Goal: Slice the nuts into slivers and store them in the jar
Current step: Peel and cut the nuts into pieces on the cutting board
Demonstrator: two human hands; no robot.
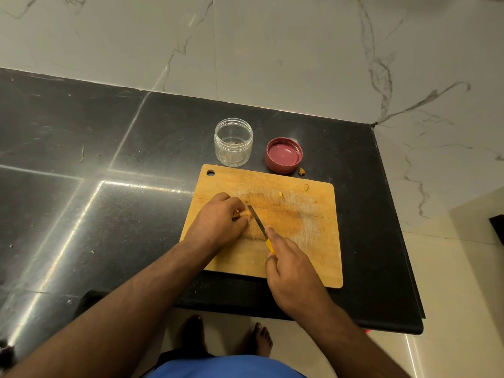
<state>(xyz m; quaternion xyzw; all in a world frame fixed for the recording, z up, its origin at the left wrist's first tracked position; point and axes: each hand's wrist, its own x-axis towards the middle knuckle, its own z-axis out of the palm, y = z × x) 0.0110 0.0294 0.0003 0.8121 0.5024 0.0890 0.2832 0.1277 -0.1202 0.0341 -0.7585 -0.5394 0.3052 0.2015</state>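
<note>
A wooden cutting board [305, 241] lies on the black counter. My left hand [218, 222] pinches a nut [243, 213] against the board's left part. My right hand [291, 271] grips a small knife [257, 221] by its yellow handle, and the blade rests against the nut. Loose nut pieces [281, 194] lie near the board's far edge, another one [306, 187] toward the far right corner. Behind the board stands a clear plastic jar [233, 142], open and almost empty. Its red lid [283, 155] lies upside down to the jar's right.
A nut scrap [301, 171] lies on the black counter [109, 186] beside the lid. The counter's right edge [395, 214] drops to a marble-tiled floor. A marble wall rises behind the counter. My bare feet show below the front edge.
</note>
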